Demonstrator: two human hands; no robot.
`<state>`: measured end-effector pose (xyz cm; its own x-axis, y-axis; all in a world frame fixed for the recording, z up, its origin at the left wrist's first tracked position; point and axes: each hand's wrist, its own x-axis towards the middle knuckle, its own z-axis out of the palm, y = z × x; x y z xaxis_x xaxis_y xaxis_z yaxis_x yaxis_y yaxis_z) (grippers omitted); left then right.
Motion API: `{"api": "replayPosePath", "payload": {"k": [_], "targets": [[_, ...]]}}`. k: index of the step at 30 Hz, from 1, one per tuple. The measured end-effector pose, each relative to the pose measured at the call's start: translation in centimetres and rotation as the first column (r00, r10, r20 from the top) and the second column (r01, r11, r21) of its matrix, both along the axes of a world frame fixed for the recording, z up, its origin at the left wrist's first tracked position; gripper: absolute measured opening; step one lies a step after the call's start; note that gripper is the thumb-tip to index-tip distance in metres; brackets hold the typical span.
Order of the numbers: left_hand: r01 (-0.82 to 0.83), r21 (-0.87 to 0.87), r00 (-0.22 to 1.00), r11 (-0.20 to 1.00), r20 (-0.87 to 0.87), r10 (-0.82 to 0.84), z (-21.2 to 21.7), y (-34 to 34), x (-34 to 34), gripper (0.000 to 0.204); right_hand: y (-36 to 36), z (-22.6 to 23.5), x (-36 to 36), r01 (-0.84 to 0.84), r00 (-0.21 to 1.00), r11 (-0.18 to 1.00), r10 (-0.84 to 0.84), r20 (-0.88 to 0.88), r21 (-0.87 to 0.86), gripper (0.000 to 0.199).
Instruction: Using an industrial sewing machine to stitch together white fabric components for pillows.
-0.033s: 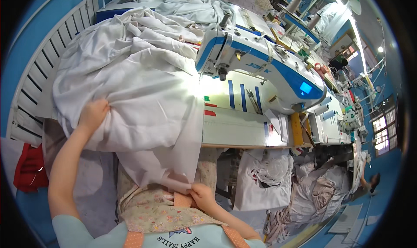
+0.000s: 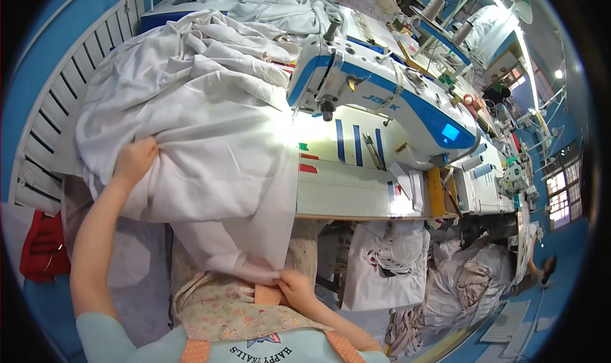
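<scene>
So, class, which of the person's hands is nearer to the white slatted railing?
Left. The left hand is on the white cloth, right of the railing; the right hand is much farther right, at the cloth's lower edge.

The white cloth (image 2: pixel 210 166) hides the left part of the tabletop (image 2: pixel 347 197), front edge included, and hangs over part of the patterned apron (image 2: pixel 248 321). Glare by the sewing machine (image 2: pixel 382 99) washes out the needle area, so whether the needle meets the cloth cannot be told. Of the hands, the left hand (image 2: pixel 135 162) has its fingertips partly lost in a fold; the right hand (image 2: pixel 296 288) curls some fingers out of sight. The view's lower edge cuts off the pale blue sleeves (image 2: pixel 105 339). Beyond the tabletop's right end, a distant person (image 2: pixel 546 267) is too small and blurred to make out
</scene>
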<state>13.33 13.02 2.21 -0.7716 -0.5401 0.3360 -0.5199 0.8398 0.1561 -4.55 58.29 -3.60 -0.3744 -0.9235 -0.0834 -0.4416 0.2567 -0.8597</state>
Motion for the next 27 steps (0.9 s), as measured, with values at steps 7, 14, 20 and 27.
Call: {"api": "replayPosePath", "payload": {"k": [7, 14, 20, 27], "targets": [[-0.060, -0.003, 0.998, 0.998, 0.010, 0.060, 1.0, -8.4, -8.6, 0.015, -1.5, -2.0, -1.9, -0.025, 0.998, 0.988, 0.035, -0.060, 0.154, 0.020], [-0.199, -0.004, 0.977, 0.980, 0.071, 0.199, 3.1, -3.6, -9.3, 0.011, -2.2, -3.1, -3.3, 0.056, 0.997, 0.995, -0.051, -0.066, 0.083, 0.018], [-0.306, -0.021, 0.952, 0.952, -0.001, 0.306, 1.6, -2.1, -8.7, 0.011, -3.1, -3.8, -5.3, 0.036, 0.994, 0.997, -0.028, -0.108, 0.069, 0.018], [-0.293, -0.054, 0.952, 0.955, 0.077, 0.297, 1.0, -4.8, -10.2, 0.021, -5.9, -2.7, -6.2, 0.048, 0.998, 0.999, -0.048, -0.029, 0.002, 0.020]]}}
